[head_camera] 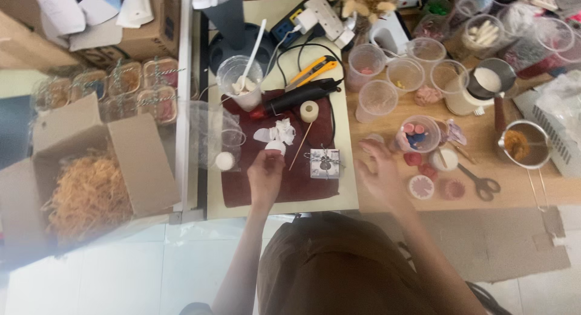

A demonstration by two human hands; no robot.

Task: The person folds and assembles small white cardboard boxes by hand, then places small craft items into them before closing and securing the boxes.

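Fingers of the left hand (265,173) pinch a white lump (275,147); right hand (380,173), blurred, hangs spread, small box (325,163) at its nine o'clock.

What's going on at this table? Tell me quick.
A person sits at a crowded craft table. Their left hand holds a small white round piece over a dark red cloth. Their right hand hovers open and blurred over the wooden top, near a cup of coloured bits. A small tied gift box sits on the cloth between the hands, and scissors lie to the right.
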